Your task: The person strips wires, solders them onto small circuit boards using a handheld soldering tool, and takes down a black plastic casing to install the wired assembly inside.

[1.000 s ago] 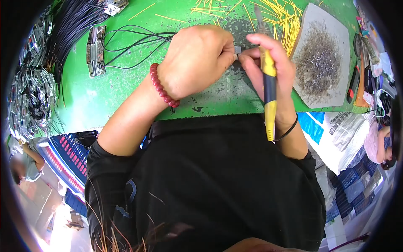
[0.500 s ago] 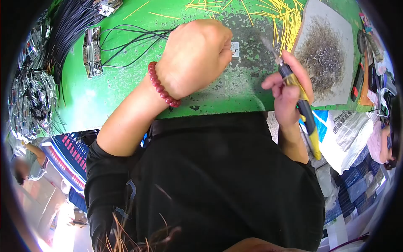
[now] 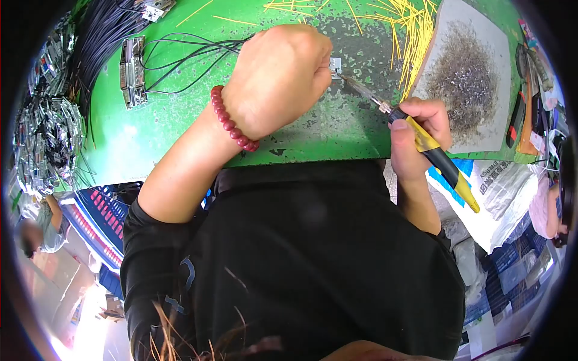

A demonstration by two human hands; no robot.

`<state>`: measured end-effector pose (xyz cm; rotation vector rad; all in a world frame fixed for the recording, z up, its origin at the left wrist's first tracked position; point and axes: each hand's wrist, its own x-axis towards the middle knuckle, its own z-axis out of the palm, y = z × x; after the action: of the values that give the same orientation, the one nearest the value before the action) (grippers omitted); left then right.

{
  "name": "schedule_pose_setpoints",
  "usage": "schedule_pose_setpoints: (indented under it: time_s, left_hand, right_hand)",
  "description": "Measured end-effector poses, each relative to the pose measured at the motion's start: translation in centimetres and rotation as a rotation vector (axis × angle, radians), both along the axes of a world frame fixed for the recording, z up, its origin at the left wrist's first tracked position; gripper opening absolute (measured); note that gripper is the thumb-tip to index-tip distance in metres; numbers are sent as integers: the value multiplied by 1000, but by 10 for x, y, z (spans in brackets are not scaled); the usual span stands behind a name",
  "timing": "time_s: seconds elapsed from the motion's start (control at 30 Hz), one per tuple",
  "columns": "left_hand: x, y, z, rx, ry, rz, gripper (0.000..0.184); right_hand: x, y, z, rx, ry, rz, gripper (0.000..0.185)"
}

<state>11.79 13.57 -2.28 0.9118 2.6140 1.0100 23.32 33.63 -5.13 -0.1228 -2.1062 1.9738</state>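
My left hand (image 3: 280, 81), with a red bead bracelet (image 3: 227, 123) at its wrist, is closed in a fist over the table. Several thin black wires (image 3: 198, 47) run into it from a cluster of silver metal parts (image 3: 133, 72) on the left. Just past its curled fingers a small whitish plate (image 3: 335, 64) shows, partly covered. My right hand (image 3: 421, 132) is wrapped round a yellow-and-black soldering iron (image 3: 442, 162). The iron's pointed tip reaches the lower edge of that plate; whether they touch is hard to tell. The left fingertips are hidden.
The worn green table (image 3: 180, 132) carries loose yellow sticks (image 3: 415, 48) at the back. A grey board (image 3: 490, 90) with dark residue lies right. Black cables (image 3: 102, 42) and piled metal parts (image 3: 48, 144) fill the left. Tools (image 3: 524, 102) line the right edge.
The soldering iron has swung left and down, bringing its tip from the open tabletop to the small plate. My right fingers have closed round its grip. The left hand has barely moved.
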Motion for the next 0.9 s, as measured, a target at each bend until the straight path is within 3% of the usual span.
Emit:
schedule_pose_setpoints:
  time_s: [0.37, 0.53, 0.9]
  left_hand:
    - [2, 1, -4, -21, 43, 3, 11]
    - [1, 0, -3, -18, 60, -17, 11]
    - [1, -1, -7, 32, 84, -6, 8]
  right_hand:
    - [-1, 2, -1, 87, 3, 39, 26]
    - [2, 4, -10, -32, 86, -15, 27]
    - [2, 3, -7, 13, 54, -20, 27]
